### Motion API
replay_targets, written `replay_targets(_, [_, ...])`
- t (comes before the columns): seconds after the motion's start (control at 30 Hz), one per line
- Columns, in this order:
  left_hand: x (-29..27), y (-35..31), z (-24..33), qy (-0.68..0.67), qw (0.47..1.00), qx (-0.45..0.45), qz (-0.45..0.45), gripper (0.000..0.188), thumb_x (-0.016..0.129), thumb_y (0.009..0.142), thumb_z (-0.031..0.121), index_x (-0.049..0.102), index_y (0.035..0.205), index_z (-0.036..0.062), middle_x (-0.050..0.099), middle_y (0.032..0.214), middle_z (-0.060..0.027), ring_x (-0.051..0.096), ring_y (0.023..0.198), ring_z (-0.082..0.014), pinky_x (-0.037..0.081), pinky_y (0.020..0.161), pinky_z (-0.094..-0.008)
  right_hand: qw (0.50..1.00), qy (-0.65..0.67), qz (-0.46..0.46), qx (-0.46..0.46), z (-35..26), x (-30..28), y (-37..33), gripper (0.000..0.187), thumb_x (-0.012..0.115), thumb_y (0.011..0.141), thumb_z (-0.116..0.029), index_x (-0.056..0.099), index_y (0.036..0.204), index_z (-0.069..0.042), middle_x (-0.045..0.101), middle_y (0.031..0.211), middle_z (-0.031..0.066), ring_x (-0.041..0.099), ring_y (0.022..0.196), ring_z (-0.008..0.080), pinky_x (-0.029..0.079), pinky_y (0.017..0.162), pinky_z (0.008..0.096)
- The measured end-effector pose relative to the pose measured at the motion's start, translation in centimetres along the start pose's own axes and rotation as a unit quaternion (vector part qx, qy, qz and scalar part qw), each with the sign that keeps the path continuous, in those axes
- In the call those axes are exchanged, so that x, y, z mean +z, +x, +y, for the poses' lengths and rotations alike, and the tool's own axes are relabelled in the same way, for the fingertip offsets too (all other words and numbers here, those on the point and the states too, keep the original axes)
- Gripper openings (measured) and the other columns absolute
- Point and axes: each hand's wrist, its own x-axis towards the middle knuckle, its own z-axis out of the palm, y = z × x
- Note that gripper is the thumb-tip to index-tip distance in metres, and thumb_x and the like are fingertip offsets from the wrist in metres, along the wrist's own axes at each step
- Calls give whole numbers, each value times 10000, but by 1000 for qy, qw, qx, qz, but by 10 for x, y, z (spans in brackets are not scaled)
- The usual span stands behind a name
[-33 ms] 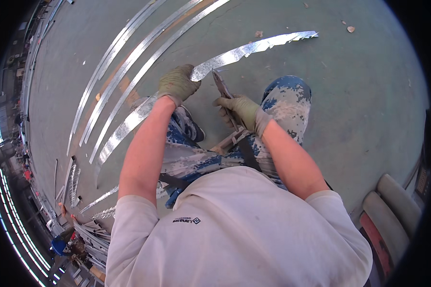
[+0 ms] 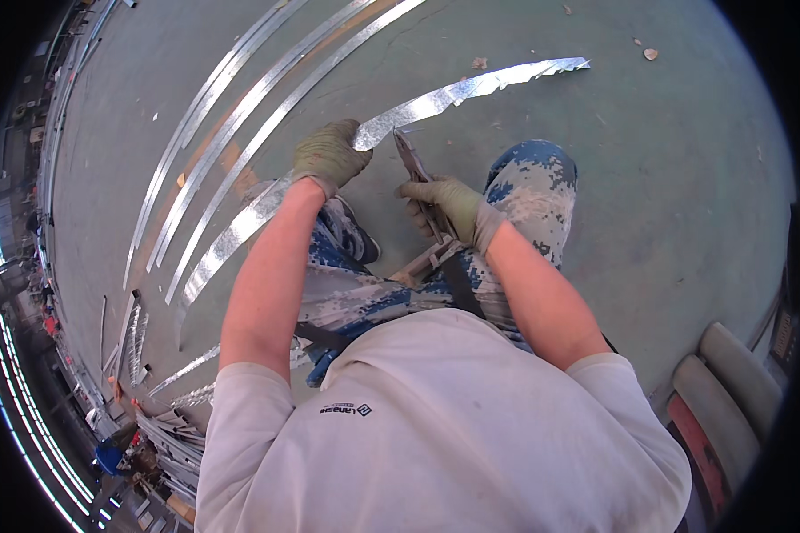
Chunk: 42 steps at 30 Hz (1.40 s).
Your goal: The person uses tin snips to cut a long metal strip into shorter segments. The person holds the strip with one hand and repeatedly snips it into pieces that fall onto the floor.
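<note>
My left hand (image 2: 332,157), in an olive work glove, is closed round a long shiny sheet-metal strip (image 2: 444,99). Jagged notches run along the strip's near edge toward its far right end; its other part passes under my left forearm to the lower left. In my right hand (image 2: 449,202), also gloved, is a pair of tin snips (image 2: 409,154), the fingers wrapped round the handles. The tips of the snips touch or nearly touch the strip's near edge, just right of my left hand. Whether the jaws are closed, I cannot tell.
Several long metal strips (image 2: 231,142) lie on the green floor (image 2: 667,178) to the left. Metal offcuts (image 2: 164,444) are heaped at the lower left. Grey padded rolls (image 2: 720,400) stand at the lower right. Dry leaves (image 2: 651,54) are scattered at the far side.
</note>
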Motion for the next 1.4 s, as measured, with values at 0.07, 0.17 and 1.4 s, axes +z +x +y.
replay_targets(0.07, [1, -1, 0, -6, 1000, 9, 10, 579, 796, 847, 441, 709, 1310, 105, 774, 1153, -142, 729, 1115, -333, 563, 937, -448, 995, 69, -63, 37, 2, -15, 9, 228, 768, 964, -262, 688, 1079, -82, 619, 793, 23, 533, 572, 134, 423, 485, 307])
replay_targets(0.17, [1, 1, -1, 3, 1000, 2, -5, 585, 792, 849, 441, 707, 1320, 105, 771, 1170, -145, 728, 1119, -335, 562, 939, -451, 993, 84, -63, 48, 2, -16, 10, 202, 767, 951, -227, 672, 1068, -93, 583, 765, 6, 465, 525, 108, 345, 440, 294])
replay_targets(1.4, [7, 4, 1, 2, 1000, 28, -5, 386, 733, 848, 305, 768, 1210, 174, 783, 1177, -128, 736, 1124, -347, 581, 952, -474, 723, -598, 346, -11, -15, 27, 21, 431, 552, 996, -254, 663, 1349, -34, 687, 1346, 291, 657, 1269, 461, 522, 1079, 515])
